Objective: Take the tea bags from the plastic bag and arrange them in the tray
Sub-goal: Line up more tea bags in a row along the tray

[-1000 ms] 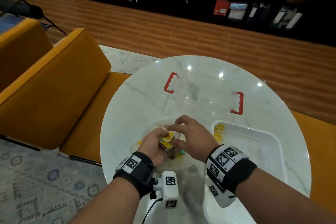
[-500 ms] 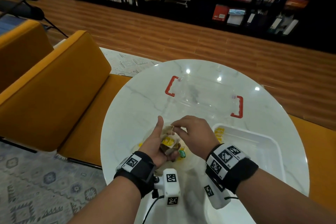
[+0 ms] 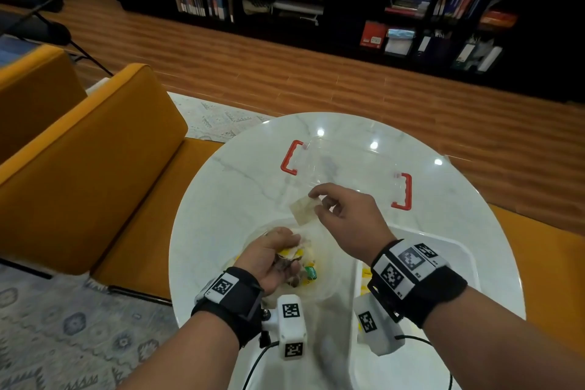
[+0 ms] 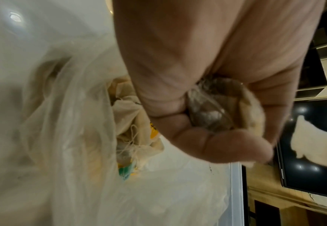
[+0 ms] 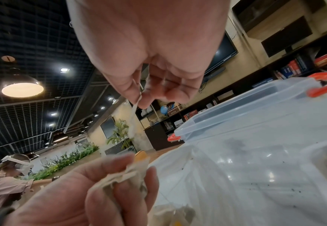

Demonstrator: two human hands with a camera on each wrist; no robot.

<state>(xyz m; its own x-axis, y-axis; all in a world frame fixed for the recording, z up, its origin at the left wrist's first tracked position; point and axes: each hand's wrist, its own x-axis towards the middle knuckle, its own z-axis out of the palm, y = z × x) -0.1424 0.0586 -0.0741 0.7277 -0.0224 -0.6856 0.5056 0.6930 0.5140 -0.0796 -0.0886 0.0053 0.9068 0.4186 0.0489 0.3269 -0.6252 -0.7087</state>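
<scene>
My left hand [image 3: 285,248] grips a bunch of tea bags [image 4: 212,110] just above the crumpled clear plastic bag [image 3: 329,266] on the round marble table [image 3: 221,199]. More tea bags with yellow tags [image 4: 137,130] lie in the bag. My right hand [image 3: 316,202] is raised beyond the left hand, with thumb and forefinger pinching one pale tea bag [image 3: 303,211] by its top edge. This single tea bag [image 5: 133,120] hangs edge-on in the right wrist view. The white tray [image 3: 462,253] lies at the right under my right wrist, with yellow-tagged tea bags [image 3: 366,272] at its near left side.
A clear lid with red handles [image 3: 402,191] lies on the far side of the table, beyond both hands. Orange chairs [image 3: 95,168] stand at the left. The table's rim curves close around the bag and tray. In the right wrist view a person sits far off.
My right hand has pulled one tea bag out of the bunch and lifted it up and away. My left thumb has folded down over the remaining bunch.
</scene>
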